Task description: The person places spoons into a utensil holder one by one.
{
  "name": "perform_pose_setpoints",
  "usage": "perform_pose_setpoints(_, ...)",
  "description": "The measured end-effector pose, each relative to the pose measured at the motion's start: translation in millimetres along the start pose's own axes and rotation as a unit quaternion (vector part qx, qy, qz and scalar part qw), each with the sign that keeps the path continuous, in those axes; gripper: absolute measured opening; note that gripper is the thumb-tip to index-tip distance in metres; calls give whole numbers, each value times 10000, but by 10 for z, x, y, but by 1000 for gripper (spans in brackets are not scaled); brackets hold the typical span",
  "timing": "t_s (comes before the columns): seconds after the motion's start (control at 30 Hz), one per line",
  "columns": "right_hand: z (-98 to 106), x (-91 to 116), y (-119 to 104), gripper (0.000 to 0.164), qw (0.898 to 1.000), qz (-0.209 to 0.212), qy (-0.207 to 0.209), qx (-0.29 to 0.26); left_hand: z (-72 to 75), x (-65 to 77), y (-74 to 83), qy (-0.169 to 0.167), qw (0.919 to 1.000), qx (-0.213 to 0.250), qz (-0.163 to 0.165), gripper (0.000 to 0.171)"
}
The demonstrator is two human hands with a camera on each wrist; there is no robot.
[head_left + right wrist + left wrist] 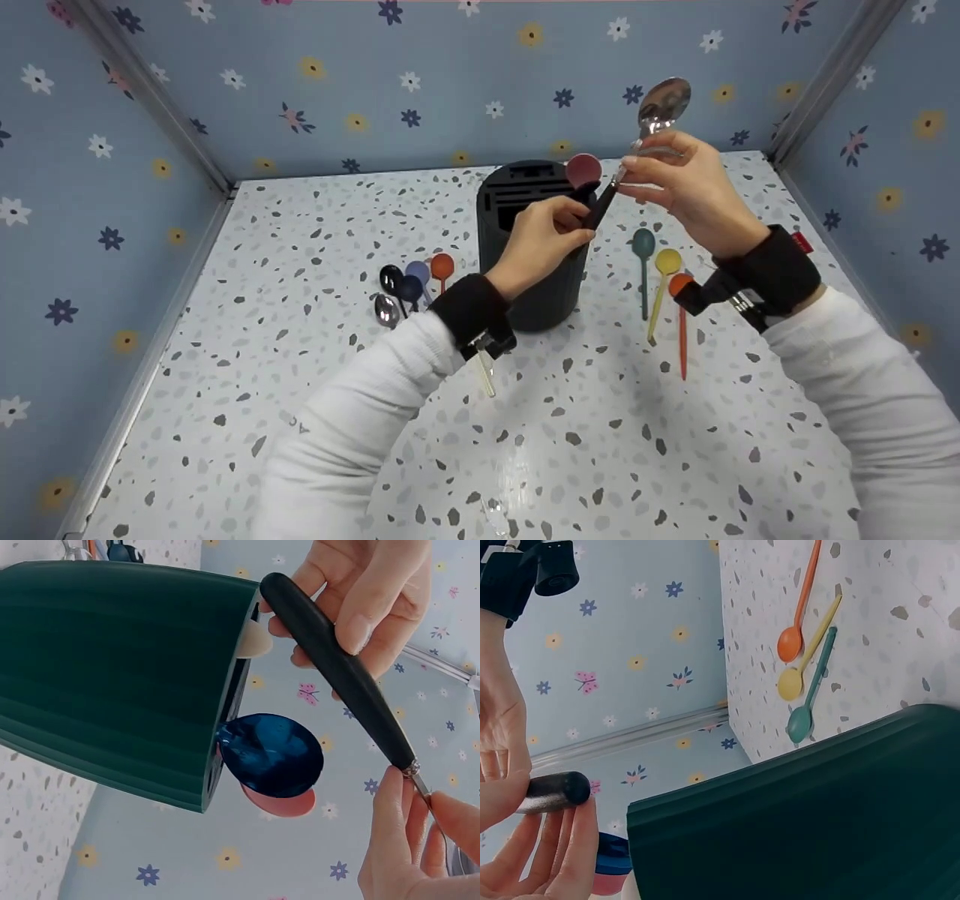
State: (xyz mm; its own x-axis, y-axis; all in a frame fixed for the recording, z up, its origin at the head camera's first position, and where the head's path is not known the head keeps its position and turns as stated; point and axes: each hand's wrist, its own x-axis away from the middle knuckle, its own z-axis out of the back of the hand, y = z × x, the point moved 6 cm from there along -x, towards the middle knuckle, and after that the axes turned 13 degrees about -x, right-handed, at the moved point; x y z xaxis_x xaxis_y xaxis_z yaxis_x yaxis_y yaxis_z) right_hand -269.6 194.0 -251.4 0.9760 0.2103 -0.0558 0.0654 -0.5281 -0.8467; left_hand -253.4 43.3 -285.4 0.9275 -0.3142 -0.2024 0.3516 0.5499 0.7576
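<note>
A metal spoon [664, 101] with a black handle [330, 664] is tilted above the right side of a dark ribbed utensil holder [546, 304], its bowl up. My left hand [544, 232] pinches the black handle between thumb and fingers. The metal neck is pinched by the fingertips of my right hand [694, 187], just under the bowl. Out of the slotted top of the holder stick a pink spoon [583, 171], a shiny dark blue spoon [274, 754] and a cream-coloured utensil [255, 640].
Right of the holder lie a green spoon [643, 244], a yellow spoon [667, 261] and an orange spoon [682, 337]. On its left are several more, including a black spoon [391, 279] and a red-orange spoon [442, 266], partly behind my left arm. Flowered walls [450, 90] enclose the table.
</note>
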Motion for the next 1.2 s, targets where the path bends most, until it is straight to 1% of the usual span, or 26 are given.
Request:
perform_pose_setpoints(0.2, -44, -8, -52, 33, 9998, 97, -144, 47, 19, -67, 6, 49, 9999, 76, 57, 24)
perform_pose_setpoints(0.37, -52, -13, -60, 29, 9995, 177, -213, 136, 11, -127, -23, 113, 9999, 0, 118, 23)
perform_pose_setpoints(0.53, -75, -18, -62, 33, 9992, 217, -239, 256, 21, -175, -49, 180, 9997, -27, 145, 23)
perform_pose_setpoints(0.77, -102, -39, -57, 30, 9991, 241, -286, 204, 38, -202, -81, 266, 9994, 52, 225, 23)
perform_pose_setpoints(1.0, -106, -88, -61, 22, 9992, 328, -213, 74, 53, -239, -100, 383, 9988, -86, 295, 23)
perform_pose_setpoints(1.2, -85, -95, -27, 22, 9993, 318, -181, 37, 43, -258, -118, 404, 9983, -177, 379, 22)
